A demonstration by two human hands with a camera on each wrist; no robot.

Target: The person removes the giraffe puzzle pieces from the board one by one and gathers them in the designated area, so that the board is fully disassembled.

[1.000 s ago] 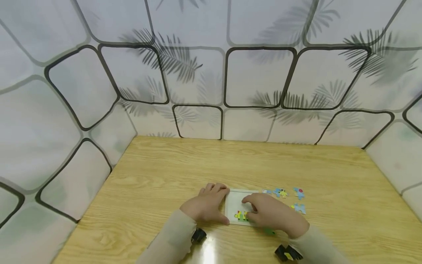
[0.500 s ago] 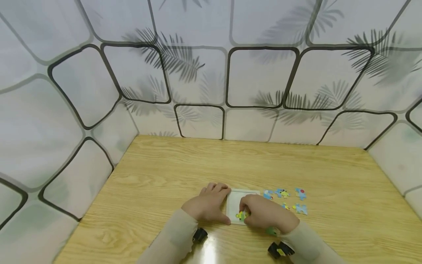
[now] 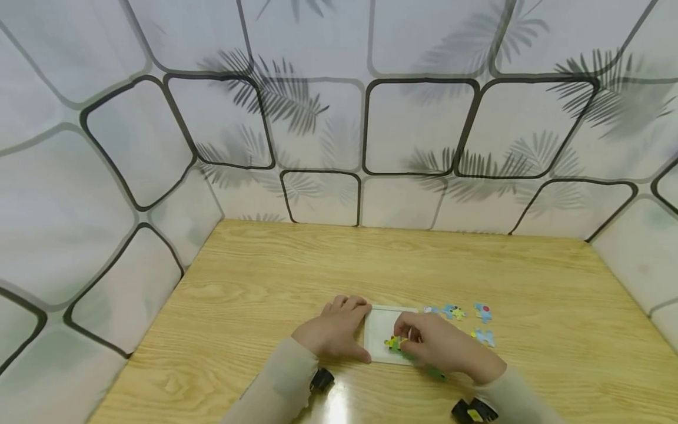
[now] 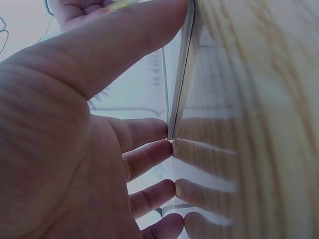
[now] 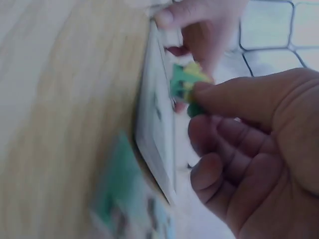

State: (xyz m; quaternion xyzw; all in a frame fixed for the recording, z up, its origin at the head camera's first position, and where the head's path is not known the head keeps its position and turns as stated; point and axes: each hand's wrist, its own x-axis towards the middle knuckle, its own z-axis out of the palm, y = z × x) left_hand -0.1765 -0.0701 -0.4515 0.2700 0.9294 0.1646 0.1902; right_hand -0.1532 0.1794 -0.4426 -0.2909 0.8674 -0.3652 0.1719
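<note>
A shallow white puzzle tray (image 3: 382,325) lies flat on the table in the head view. My left hand (image 3: 337,331) rests along its left side, fingers spread; in the left wrist view the thumb (image 4: 124,40) and fingertips touch the tray's edge. Over the tray's lower part, my right hand (image 3: 442,344) pinches a green and yellow puzzle piece (image 3: 394,343) between thumb and fingers. The right wrist view has this piece (image 5: 185,82) raised off the tray, partly covered by the thumb. Part of the tray's right side is hidden by the right hand.
Several loose blue and yellow puzzle pieces (image 3: 483,312) lie right of the tray. Another green piece (image 3: 436,373) is on the table below the right hand, blurred and close in the right wrist view. Patterned fabric walls (image 3: 318,194) stand behind and beside the wooden table (image 3: 265,265).
My right hand has closed in on the green and yellow piece in the tray's lower left, then lifted it and drawn back slightly right. The left hand has stayed at the tray's edge.
</note>
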